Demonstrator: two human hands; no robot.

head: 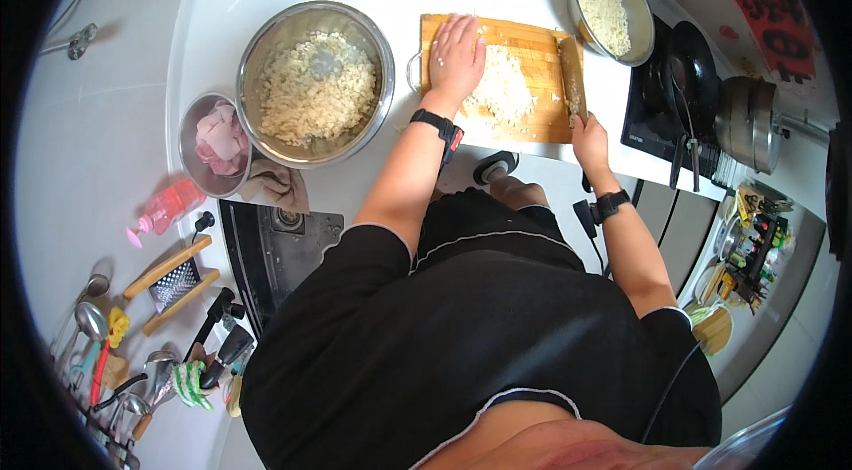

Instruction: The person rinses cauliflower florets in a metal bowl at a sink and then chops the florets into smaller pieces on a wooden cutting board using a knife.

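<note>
My left hand point(459, 62) lies flat, palm down, on the left part of a bamboo cutting board point(542, 130), beside a pile of finely chopped pale food point(504, 85). Bits of it stick to the back of the hand. In my right hand point(590, 142) is the handle of a cleaver point(572, 78), whose broad blade stands on edge along the board's right side with crumbs on its face. Left of the board, a large steel bowl point(383, 97) holds more of the pale chopped food. Another steel bowl point(647, 24) with similar pieces stands beyond the board's right corner.
A small steel bowl point(188, 167) of raw meat point(221, 139) and a brown cloth point(273, 184) are at the left, near the sink point(306, 263). A pink bottle point(172, 206) stands beside them. At the right, a black wok point(695, 64) sits on a cooktop point(642, 117).
</note>
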